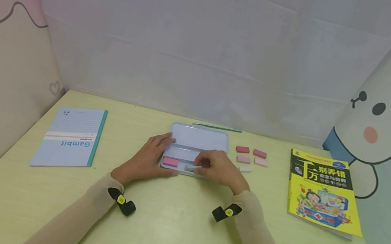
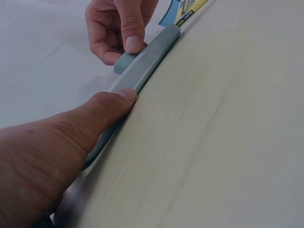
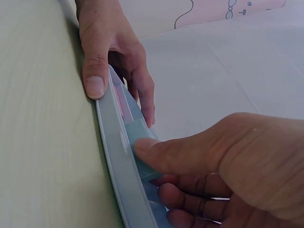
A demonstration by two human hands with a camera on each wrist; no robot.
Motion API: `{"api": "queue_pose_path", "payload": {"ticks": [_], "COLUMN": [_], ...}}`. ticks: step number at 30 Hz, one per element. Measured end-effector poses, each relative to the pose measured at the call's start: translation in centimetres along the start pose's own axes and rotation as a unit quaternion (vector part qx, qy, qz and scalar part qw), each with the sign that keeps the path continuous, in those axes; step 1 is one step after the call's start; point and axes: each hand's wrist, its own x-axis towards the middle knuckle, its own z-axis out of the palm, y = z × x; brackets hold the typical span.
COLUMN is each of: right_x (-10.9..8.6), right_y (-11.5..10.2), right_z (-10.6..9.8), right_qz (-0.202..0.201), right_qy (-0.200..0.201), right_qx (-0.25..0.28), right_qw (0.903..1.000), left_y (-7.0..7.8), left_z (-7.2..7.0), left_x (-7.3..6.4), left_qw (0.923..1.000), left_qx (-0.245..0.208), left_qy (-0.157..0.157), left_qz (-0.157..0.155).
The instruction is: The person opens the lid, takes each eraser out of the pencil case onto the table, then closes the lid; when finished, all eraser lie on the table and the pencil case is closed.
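Just now the teal block [image 3: 140, 129] is at the near compartment of the case [image 1: 182, 153], to the right of the pink block [image 1: 170, 161] lying there. The right hand [image 1: 220, 168] pinches it, thumb on the near side and fingers curled behind. From the left wrist view it stands partly above the near wall; whether its underside touches the compartment floor is hard to say, since the wall and fingers hide it.

The left hand [image 1: 147, 158] grips the left end of the case, thumb pressed against the near wall and fingers reaching round toward the far side. The case lies open on the table [image 1: 170, 222], its lid [image 1: 199, 137] folded back away from the person.

Just beyond the lid lies a thin teal stick [image 1: 218, 127]. To the right of the case are two darker red blocks [image 1: 243, 149] side by side, two paler pink blocks [image 1: 243, 159] nearer the person, and a white block [image 1: 245, 169] nearest, close to the right wrist.

Farther out, a notebook [image 1: 71, 135] marked "Gambit" lies on the left, its lettering upside down, and a yellow book [image 1: 323, 197] on the right. Both forearms wear beige sleeves [image 1: 81, 211] with black straps [image 1: 120, 199] at the wrists.
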Motion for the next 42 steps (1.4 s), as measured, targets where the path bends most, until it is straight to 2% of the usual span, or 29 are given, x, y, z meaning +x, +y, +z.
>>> {"api": "queue_pose_path", "payload": {"ticks": [5,15,23,34,42], "right_x": [-0.3,-1.7,-3.1,-5.1,-6.7], "right_y": [0.7,2.4,4.2,6.9,7.8], "right_z": [-0.9,-3.3,-5.6,-7.6,-8.9], "right_qz": [0.001,0.033,0.072,0.093,0.161], "right_qy": [0.007,0.009,0.013,0.022,0.021], "right_qx": [0.01,0.028,0.013,0.01,-0.008], "right_qw": [0.9999,0.999,0.9973,0.9953,0.9866], "left_y": [0.1,0.4,0.4,0.1,-0.2], "left_z": [0.0,-0.3,-0.3,-0.2,0.0], "left_x": [0.0,-0.2,-0.2,-0.2,-0.1], "left_qw": [1.0,0.9999,0.9999,0.9999,0.9999], "left_qx": [-0.003,-0.012,-0.012,-0.011,-0.002], "left_qy": [-0.003,-0.007,-0.006,-0.006,-0.009], "left_qz": [-0.003,-0.008,-0.006,-0.006,-0.005]}}
